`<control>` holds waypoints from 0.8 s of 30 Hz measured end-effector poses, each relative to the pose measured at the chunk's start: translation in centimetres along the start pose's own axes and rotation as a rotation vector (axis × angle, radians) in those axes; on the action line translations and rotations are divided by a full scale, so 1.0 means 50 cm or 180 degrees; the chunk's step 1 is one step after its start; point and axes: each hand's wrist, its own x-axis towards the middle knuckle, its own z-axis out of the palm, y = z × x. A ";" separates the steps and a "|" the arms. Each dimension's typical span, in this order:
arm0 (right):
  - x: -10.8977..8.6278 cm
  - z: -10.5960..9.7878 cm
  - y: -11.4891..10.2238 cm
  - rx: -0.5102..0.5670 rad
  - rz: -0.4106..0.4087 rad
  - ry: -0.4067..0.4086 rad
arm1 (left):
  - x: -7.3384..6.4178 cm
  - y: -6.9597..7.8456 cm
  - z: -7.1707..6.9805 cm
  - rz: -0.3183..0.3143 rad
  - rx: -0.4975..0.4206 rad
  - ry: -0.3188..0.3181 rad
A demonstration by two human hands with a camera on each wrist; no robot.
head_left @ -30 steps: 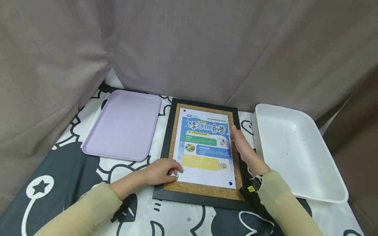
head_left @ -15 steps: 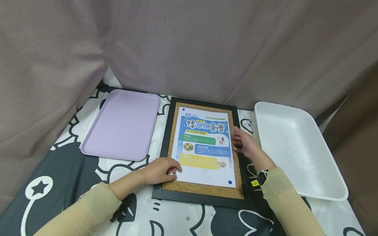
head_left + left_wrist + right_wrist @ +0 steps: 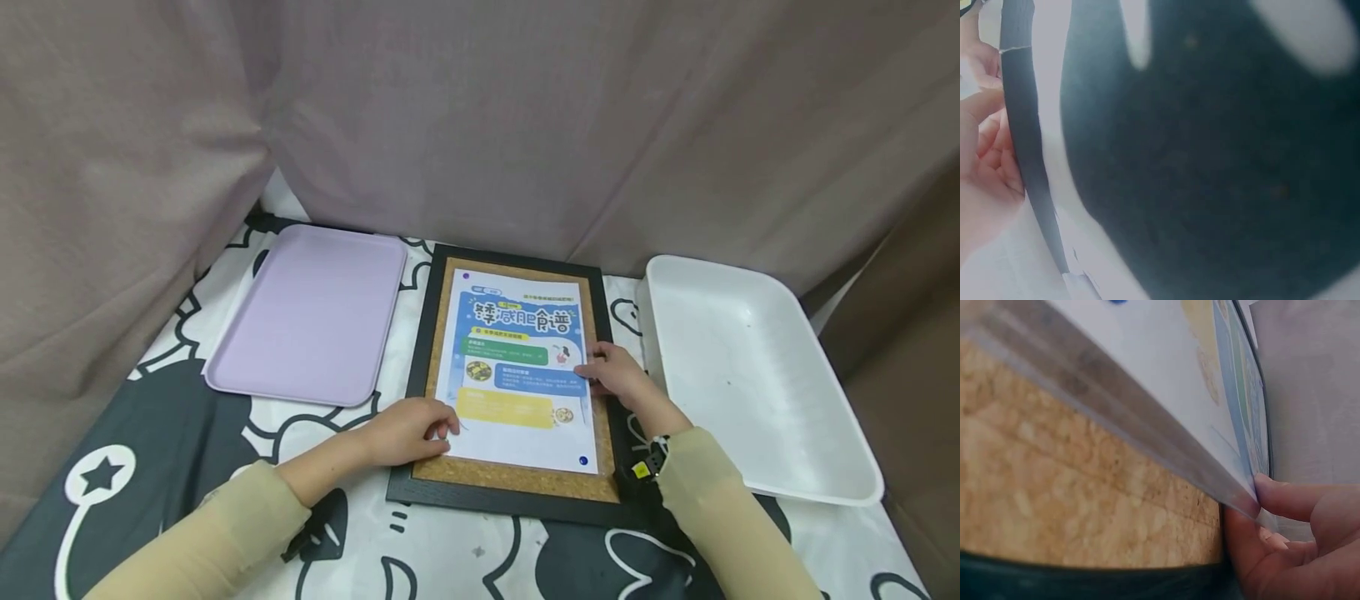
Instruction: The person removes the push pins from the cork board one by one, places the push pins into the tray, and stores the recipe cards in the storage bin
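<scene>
1. Sheet (image 3: 502,367) is on the cork (image 3: 517,479) of the board (image 3: 510,510); blue panel toward 12 o'clock, yellow block toward 6.
2. Purple pin (image 3: 466,276) at the sheet's 11 o'clock, blue pin (image 3: 583,460) at its 5 o'clock.
3. Right hand (image 3: 628,381) at the sheet's 3 o'clock, pinching that edge: thumb on top, finger under. Right wrist view shows the edge raised off the cork.
4. Left hand (image 3: 408,432) at the sheet's 8 o'clock. Thumb and fingers bent at the corner, gap narrow; can't tell if they hold anything.
5. Lilac tray (image 3: 307,317) between the board's 9 and 10 o'clock, white bin (image 3: 750,375) at its 3 o'clock. Both near it.
6. Worktop (image 3: 465,550) is black-and-white patterned; curtain (image 3: 480,125) behind at 12 o'clock.
</scene>
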 end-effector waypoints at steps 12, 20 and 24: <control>0.001 0.000 0.003 -0.0015 0.0058 0.0043 | 0.009 0.010 -0.011 -0.0125 -0.0039 -0.0220; 0.002 0.002 0.003 0.0002 0.0003 0.0077 | 0.016 0.016 -0.027 -0.0081 -0.0116 -0.0350; 0.002 0.002 0.002 0.0009 -0.0001 0.0078 | 0.018 0.017 -0.033 -0.0070 -0.0100 -0.0450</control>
